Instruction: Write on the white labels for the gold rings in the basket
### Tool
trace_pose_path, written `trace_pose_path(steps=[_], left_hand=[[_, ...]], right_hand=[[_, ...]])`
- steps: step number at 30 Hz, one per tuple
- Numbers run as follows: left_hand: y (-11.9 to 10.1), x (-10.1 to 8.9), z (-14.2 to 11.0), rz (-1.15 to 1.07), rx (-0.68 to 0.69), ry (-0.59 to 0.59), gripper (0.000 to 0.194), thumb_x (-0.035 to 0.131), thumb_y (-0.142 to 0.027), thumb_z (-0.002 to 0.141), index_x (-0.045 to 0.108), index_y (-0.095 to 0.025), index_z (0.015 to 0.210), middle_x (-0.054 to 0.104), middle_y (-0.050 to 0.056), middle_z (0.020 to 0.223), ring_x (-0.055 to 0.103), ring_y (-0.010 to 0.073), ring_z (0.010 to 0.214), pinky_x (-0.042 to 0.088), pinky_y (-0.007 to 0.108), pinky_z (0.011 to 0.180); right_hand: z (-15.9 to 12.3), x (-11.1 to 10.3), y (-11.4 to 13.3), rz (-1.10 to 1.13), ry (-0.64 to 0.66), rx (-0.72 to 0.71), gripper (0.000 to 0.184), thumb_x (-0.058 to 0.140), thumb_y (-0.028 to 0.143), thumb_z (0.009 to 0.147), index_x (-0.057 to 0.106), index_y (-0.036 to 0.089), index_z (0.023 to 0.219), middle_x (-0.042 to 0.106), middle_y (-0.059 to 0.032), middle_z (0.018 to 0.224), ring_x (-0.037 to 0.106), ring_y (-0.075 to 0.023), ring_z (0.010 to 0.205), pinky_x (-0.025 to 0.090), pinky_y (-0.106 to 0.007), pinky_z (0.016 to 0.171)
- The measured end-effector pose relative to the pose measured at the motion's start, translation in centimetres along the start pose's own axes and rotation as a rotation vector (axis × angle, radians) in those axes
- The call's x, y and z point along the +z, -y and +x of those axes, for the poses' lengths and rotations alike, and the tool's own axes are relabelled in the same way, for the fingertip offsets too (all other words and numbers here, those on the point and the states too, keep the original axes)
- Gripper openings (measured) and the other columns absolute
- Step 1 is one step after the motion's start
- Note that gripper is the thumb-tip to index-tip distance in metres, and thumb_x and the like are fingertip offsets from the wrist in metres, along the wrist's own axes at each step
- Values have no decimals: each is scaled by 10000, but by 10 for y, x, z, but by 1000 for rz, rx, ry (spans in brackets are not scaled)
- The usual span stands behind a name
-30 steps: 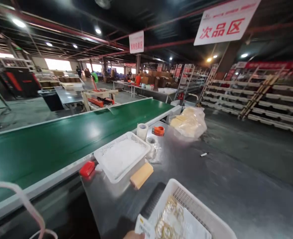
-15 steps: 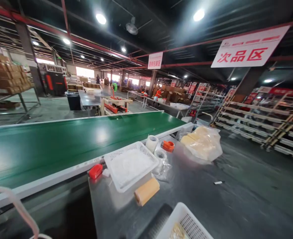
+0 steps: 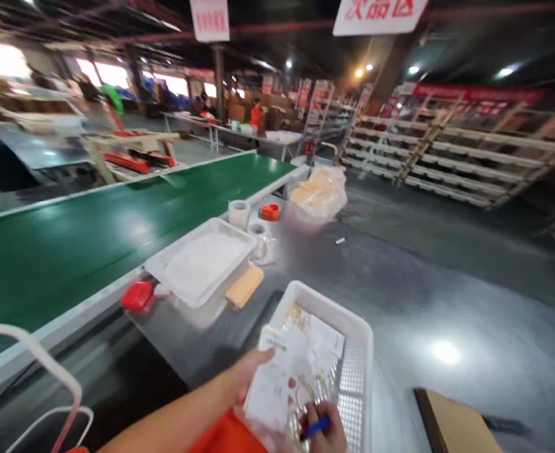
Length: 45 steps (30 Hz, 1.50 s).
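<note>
My left hand (image 3: 246, 377) is closed on a white packet with a printed label (image 3: 275, 343), its thumb on the packet's face. The packet is over the near-left side of a white perforated plastic basket (image 3: 366, 352). White cards, clear bags and small gold-coloured pieces (image 3: 297, 316) lie in this basket, too blurred to name. Down at the basket's near end, my right hand (image 3: 330, 434) has its fingers curled round a small blue stick-like object (image 3: 316, 426). The blur hides what kind it is.
A green conveyor belt (image 3: 187, 195) runs behind the metal table (image 3: 391, 289). On the table are a shallow white tray (image 3: 202, 261), a tan roll (image 3: 245, 286), clear tape rolls (image 3: 238, 215), red (image 3: 138, 296) and orange (image 3: 270, 212) tape dispensers, a plastic bag (image 3: 319, 192) and a cardboard box (image 3: 457, 421).
The view has swung down and to the right, bringing more of the near basket into sight. Both hands have come into view at the basket, with the packet and the blue object.
</note>
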State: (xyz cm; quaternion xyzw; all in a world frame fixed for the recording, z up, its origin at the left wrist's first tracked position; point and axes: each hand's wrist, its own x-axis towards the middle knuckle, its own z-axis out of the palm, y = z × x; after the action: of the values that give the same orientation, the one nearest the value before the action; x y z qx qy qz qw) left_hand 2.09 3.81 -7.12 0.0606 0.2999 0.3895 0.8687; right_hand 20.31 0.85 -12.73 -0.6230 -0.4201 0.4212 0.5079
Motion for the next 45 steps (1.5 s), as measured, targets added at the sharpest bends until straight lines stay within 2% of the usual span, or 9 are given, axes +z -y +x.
trace_pose_path(steps=[7,12,17,21,31,36,39,42,45], left_hand=[[-37,0,-30,99,3,-137,540,614,-421,806,552,-48,1190,714,169,796,688,289,698,486,434,770],[-33,12,-40,176,-47,-179,491,600,-389,820,564,-25,1149,710,213,817,690,321,722,495,468,752],[-28,17,-41,160,-72,-131,505,604,-381,821,561,-17,1168,710,215,812,692,317,705,504,461,743],[-26,16,-36,109,92,-159,489,602,-367,833,563,-30,1185,715,203,884,695,290,774,507,424,795],[2,24,-24,26,113,-91,433,642,-415,800,662,-19,976,709,187,870,681,268,836,489,378,847],[2,21,-26,0,71,-82,422,552,-412,855,669,-23,973,706,182,864,673,242,727,497,352,740],[0,20,-27,-6,59,-45,446,540,-422,857,669,-14,983,705,180,861,669,245,746,492,361,759],[-2,20,-29,17,27,-58,472,508,-428,872,655,-4,1019,706,181,869,667,238,753,490,348,748],[-1,24,-30,21,12,-102,431,483,-406,891,659,-21,976,708,159,803,651,203,649,484,319,700]], right_hand=[[6,-26,11,-486,162,-32,84,565,270,576,532,235,644,559,-4,547,549,-208,540,408,-311,536],[12,-10,42,-17,147,-45,190,582,343,715,431,229,696,670,-75,932,615,-223,924,464,-342,792],[11,2,60,78,194,17,338,675,312,653,352,221,614,464,58,574,435,-111,540,373,-224,514],[0,-1,72,139,-7,2,367,701,364,655,369,213,618,506,38,625,478,-118,590,410,-229,559],[-42,36,81,-17,176,4,255,612,322,704,390,223,626,459,52,542,441,-122,497,384,-228,475],[-43,30,78,-229,266,-118,140,592,319,733,511,213,690,535,15,600,486,-147,540,385,-244,511],[-41,19,85,-400,154,-239,179,617,381,753,617,215,821,601,-46,749,536,-191,662,395,-276,576],[-37,11,101,-197,46,-233,247,532,442,839,577,212,916,615,-62,824,561,-197,734,423,-295,635],[-35,13,114,194,222,-110,338,332,488,928,465,213,1071,585,-23,746,527,-157,614,415,-275,555]])
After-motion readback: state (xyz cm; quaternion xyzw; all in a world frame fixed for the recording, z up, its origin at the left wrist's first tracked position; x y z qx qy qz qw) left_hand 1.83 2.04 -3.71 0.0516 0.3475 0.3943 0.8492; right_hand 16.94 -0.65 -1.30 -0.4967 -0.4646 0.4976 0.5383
